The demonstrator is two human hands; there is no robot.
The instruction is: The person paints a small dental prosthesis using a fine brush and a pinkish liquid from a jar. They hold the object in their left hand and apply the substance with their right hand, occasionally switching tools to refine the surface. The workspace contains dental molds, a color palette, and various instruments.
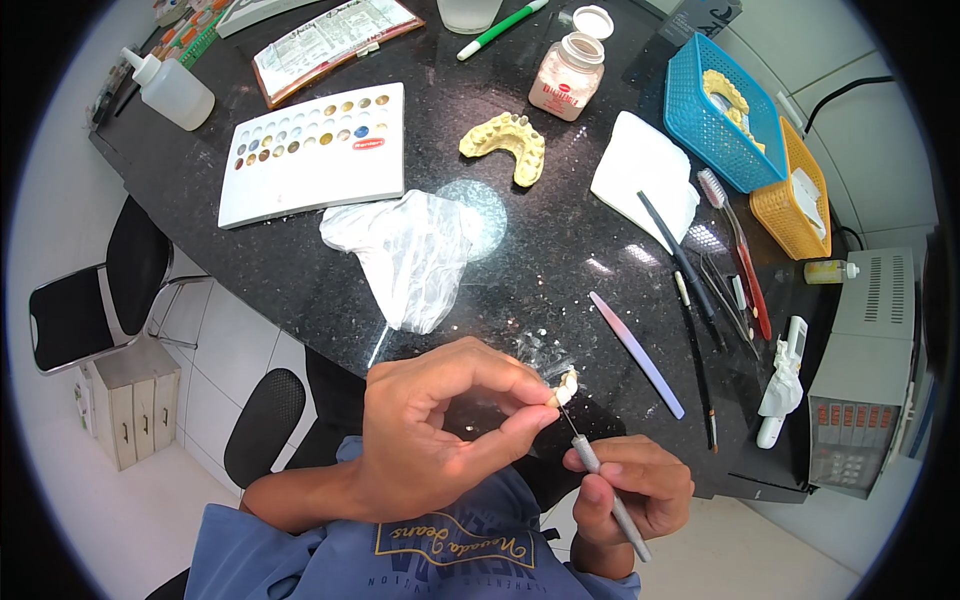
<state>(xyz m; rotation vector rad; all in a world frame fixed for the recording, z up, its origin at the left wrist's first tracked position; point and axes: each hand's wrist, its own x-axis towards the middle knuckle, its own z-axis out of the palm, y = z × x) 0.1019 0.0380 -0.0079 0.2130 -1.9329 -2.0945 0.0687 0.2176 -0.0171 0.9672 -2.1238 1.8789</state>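
My left hand pinches a small, tooth-like cream-white piece, probably dental work, between thumb and fingertips above the table's near edge. In my right hand is a grey-handled dental hand tool, held like a pen. Its thin tip reaches up to the piece at my left fingertips; whether it touches cannot be made out. Just beyond my hands, white crumbs and a crumpled bit of clear film lie on the dark tabletop. A yellow dental arch model stands farther off.
A white palette with coloured wells sits left of a crumpled plastic bag. To the right lie a nail file, brushes, a toothbrush and a folded white cloth. Behind are a powder jar and a blue basket.
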